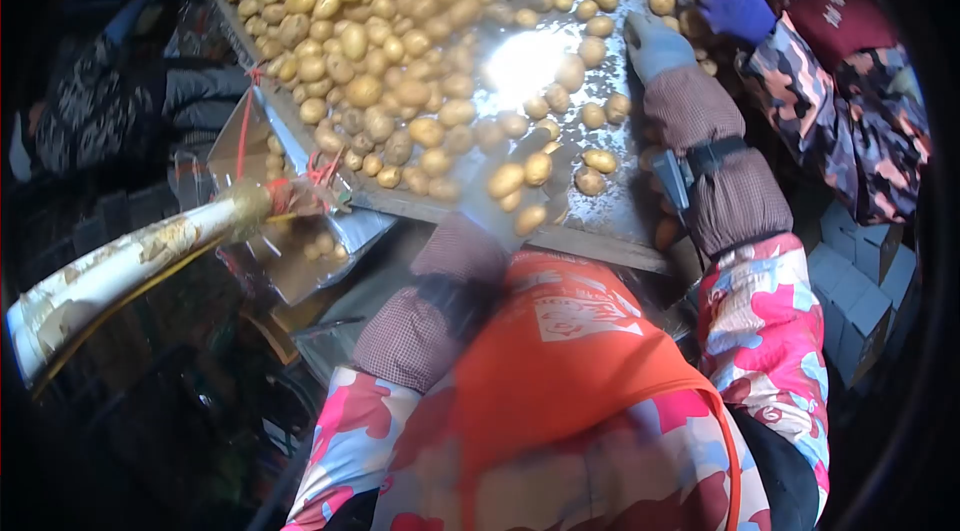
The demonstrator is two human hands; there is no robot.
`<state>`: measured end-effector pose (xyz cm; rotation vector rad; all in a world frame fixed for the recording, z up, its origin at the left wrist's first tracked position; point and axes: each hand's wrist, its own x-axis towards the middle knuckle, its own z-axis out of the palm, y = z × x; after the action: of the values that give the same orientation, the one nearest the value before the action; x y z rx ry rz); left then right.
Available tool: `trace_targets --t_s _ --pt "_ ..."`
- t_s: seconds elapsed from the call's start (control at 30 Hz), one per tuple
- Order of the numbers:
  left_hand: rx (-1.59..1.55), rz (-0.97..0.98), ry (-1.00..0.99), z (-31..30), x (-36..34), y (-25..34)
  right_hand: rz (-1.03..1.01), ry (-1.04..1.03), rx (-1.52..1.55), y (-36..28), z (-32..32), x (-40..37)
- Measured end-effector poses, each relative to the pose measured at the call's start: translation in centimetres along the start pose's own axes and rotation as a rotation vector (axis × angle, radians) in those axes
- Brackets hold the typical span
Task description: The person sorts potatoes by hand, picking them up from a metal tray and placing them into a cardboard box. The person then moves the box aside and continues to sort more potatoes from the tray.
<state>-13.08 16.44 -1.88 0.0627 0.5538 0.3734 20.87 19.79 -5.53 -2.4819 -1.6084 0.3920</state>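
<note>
My left hand (488, 199), in a greyish glove and smeared by motion, is at the near edge of the metal sorting table (610, 211). Several yellow potatoes (538, 168) lie against its palm and fingers; whether it grips them I cannot make out. Farther up on the right, my right hand (660, 46) wears a light blue glove. Its fingers stretch forward along the table's right side, close to a few loose potatoes (592, 52), and no potato shows in it. A large heap of potatoes (350, 41) covers the table's left and far parts.
Another person's purple-gloved hand (735, 1) works at the far right. A cardboard box with a plastic liner (290, 271) hangs at the near left, beside a worn white pipe (140, 261). Pale cartons (850, 271) stand at right. Another person (110, 106) is at left.
</note>
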Motion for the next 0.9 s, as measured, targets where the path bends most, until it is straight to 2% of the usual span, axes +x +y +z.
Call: trace_targets --t_s 0.1,0.2,0.23,0.33,0.37,0.4,0.43,0.5,0.53,0.6,0.63,0.7,0.73,0.8,0.87,0.9 --pt "-0.064 0.031 0.02 0.3 -0.3 0.1 0.01 0.063 0.159 -1.5 -0.3 -2.2" --pt "-0.08 0.057 0.091 1.1 -0.1 1.0 0.085 0.045 0.496 -7.6 -3.7 -8.5" --pt "-0.095 0.056 0.132 1.4 -0.1 1.5 -0.034 0.001 0.579 -9.0 -3.8 -10.5" --pt "-0.041 0.159 0.304 4.7 -1.6 2.5 -0.405 -0.205 0.744 -11.0 -3.9 -12.6" --pt "-0.035 0.18 0.292 5.0 -2.0 2.7 -0.438 -0.211 0.756 -10.9 -3.2 -11.5" --pt "-0.03 0.2 0.28 5.4 -2.5 2.9 -0.407 -0.359 0.898 -10.1 -3.7 -9.4" --pt "-0.056 0.19 0.194 5.3 -2.9 3.1 -0.354 -0.505 1.031 -9.7 -4.9 -7.2" --pt "-0.1 0.171 0.022 5.1 -3.8 3.5 -0.314 -0.69 1.009 -10.5 -6.3 -1.6" --pt "-0.12 0.16 -0.065 4.8 -4.3 3.8 -0.402 -0.571 0.739 -11.3 -3.8 0.2" --pt "-0.214 0.184 -0.144 2.8 -5.3 3.7 -0.522 -0.272 0.386 -13.9 0.8 -0.4" --pt "-0.29 0.216 -0.136 -0.4 -6.0 2.7 -0.556 -0.099 0.303 -16.3 3.2 -2.7" --pt "-0.441 0.234 -0.13 -3.2 -7.3 2.6 -0.68 0.125 0.209 -17.8 4.4 -6.8" --pt "-0.507 0.219 -0.139 -3.6 -7.8 3.2 -0.774 0.186 0.199 -17.2 4.0 -8.4" --pt "-0.601 0.205 -0.135 -5.0 -9.0 4.0 -0.829 0.185 0.14 -14.7 3.0 -10.7" --pt "-0.6 0.24 -0.072 -6.2 -10.6 5.2 -0.745 0.083 0.045 -11.2 1.7 -11.8" --pt "-0.587 0.261 -0.034 -7.0 -11.5 5.5 -0.695 0.124 0.004 -10.2 1.0 -12.4"
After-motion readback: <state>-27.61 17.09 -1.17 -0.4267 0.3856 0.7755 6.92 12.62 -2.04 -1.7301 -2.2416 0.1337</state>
